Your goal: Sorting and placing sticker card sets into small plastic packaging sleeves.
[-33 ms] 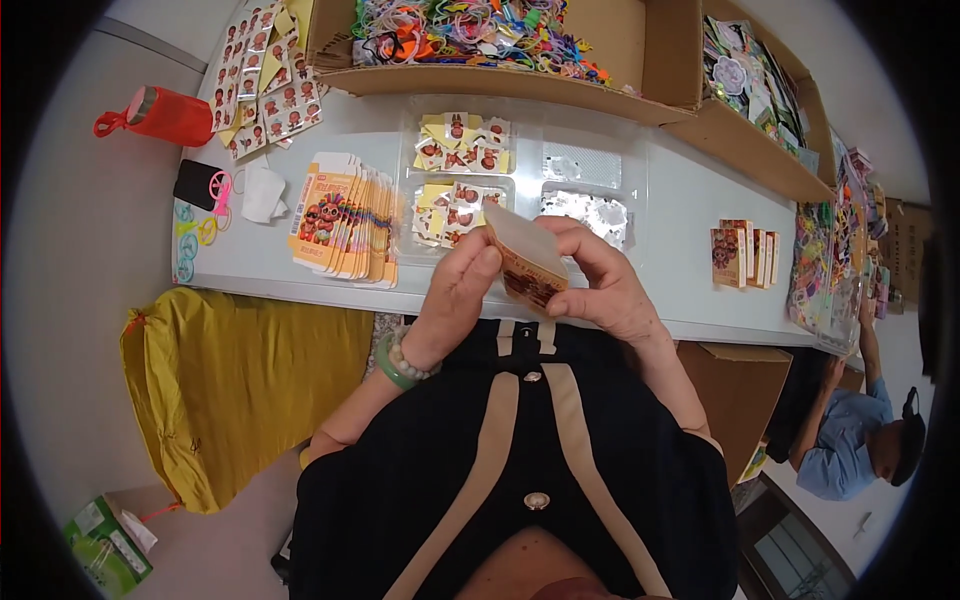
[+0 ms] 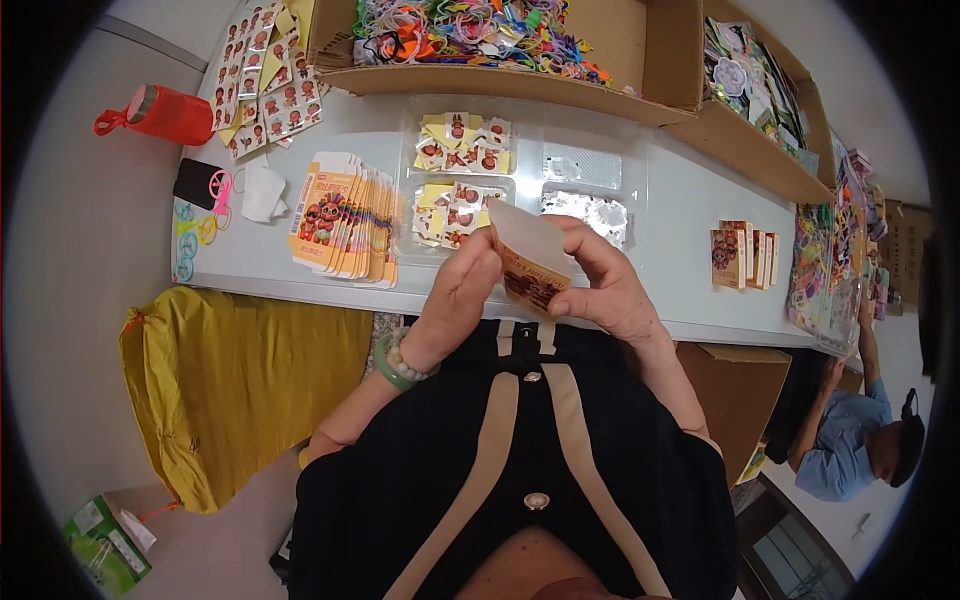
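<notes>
A small orange printed card box (image 2: 535, 262), pale on its upper side, is held tilted in front of my chest, above the table's near edge. My left hand (image 2: 462, 292) is closed at its left edge, with the fingers partly hidden. My right hand (image 2: 607, 280) pinches the right side, thumb low and fingers bent over the top. A fanned stack of flat orange cartons (image 2: 345, 220) lies to the left. Just beyond the hands, a clear divided tray (image 2: 527, 150) holds cut sticker pieces (image 2: 458, 210) and silvery pieces (image 2: 590, 207).
Cardboard boxes of colourful trinkets (image 2: 480, 35) and packets (image 2: 750, 80) line the back. Several filled boxes (image 2: 742, 255) stand at right. Sticker sheets (image 2: 255, 80), a red bottle (image 2: 160, 115) and a black phone (image 2: 203, 186) lie left. A yellow sack (image 2: 240, 390) hangs below; another person (image 2: 850, 440) works far right.
The card box has turned slightly in my hands, so more of its printed face shows. My left thumb has shifted a little at its edge.
</notes>
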Available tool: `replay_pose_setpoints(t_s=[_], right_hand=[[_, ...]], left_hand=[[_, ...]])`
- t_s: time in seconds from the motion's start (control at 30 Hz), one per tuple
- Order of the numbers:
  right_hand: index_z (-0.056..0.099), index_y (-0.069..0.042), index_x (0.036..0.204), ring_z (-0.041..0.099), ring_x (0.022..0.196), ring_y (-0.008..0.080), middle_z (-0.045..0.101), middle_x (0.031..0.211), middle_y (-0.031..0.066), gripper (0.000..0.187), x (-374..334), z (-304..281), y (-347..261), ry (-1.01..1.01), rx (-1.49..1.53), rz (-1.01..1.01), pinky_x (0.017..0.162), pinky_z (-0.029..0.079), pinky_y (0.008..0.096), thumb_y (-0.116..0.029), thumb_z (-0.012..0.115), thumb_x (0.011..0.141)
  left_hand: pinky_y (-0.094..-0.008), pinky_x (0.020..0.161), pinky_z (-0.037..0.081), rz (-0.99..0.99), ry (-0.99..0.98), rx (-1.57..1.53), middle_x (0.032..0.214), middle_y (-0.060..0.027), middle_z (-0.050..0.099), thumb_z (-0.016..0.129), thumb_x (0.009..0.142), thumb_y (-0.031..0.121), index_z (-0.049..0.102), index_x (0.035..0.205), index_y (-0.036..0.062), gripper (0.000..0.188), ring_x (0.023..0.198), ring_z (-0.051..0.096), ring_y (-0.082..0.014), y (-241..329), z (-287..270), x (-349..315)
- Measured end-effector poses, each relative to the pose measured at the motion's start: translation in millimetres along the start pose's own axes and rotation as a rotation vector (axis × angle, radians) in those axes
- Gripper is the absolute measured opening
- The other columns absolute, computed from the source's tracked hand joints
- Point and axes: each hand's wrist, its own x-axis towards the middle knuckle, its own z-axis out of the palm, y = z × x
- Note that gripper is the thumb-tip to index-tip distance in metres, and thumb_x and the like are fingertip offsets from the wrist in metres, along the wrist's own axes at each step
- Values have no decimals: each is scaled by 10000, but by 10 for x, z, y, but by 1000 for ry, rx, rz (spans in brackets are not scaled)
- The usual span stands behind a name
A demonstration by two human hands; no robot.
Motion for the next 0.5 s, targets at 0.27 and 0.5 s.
replay_pose_setpoints(t_s=[0.27, 0.5], right_hand=[[568, -28, 1072, 567, 942, 130, 608, 999, 50, 367, -25, 92, 47, 200, 171, 241, 866, 450, 277, -82, 728, 747], [550, 6, 1130, 566, 873, 116, 590, 949, 54, 364, -102, 133, 169, 396, 197, -10, 780, 471, 254, -1, 668, 786]], left_hand=[[-227, 779, 465, -31, -244, 404, 988, -43, 611, 524, 941, 199, 526, 1175, -24, 323, 899, 559, -93, 137, -34, -41], [-258, 859, 467, -148, -68, 71, 1128, -91, 574, 535, 912, 76, 424, 1271, -18, 387, 1023, 557, -124, -12, -40, -60]])
